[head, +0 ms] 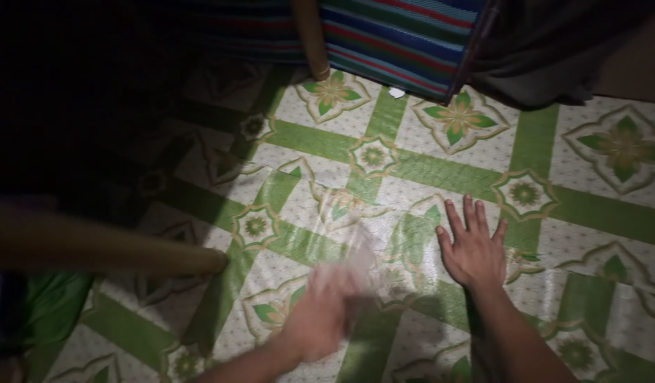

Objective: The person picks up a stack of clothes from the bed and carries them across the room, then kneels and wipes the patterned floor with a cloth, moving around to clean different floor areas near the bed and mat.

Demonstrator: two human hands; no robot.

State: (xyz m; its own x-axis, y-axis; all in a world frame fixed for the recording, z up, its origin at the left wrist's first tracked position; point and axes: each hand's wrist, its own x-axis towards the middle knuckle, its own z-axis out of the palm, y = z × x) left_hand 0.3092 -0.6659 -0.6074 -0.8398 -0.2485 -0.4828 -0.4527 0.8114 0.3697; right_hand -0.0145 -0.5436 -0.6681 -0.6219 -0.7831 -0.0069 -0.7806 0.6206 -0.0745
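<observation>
- Head view looks down on a floor covering (pixel 413 167) of cream sheet with green bands and green-and-gold flower medallions; light falls on its middle, and the 9 o'clock side lies in deep shadow.
- Right hand (pixel 474 245) lies flat, palm down, at about 4 o'clock from the centre, fingers spread and straight; its grip is apart and holds nothing.
- Left hand (pixel 324 312) sits near 6 o'clock, badly blurred; a pale, clear sheet-like thing (pixel 359 259) smears above it, touching the floor covering. I cannot tell whether this grip is closed on it.
- Between the two hands runs a bare strip of floor covering.
- At 12 o'clock a striped cloth (pixel 405 39) in blue, red and green hangs to the floor, with a wooden leg (pixel 311 39) just beside it and dark fabric (pixel 547 50) at 1 o'clock.
- A small white scrap (pixel 396 92) lies at the cloth's lower edge.
- At 9 o'clock a thick wooden pole (pixel 93 245) juts in, its end near the left hand.
</observation>
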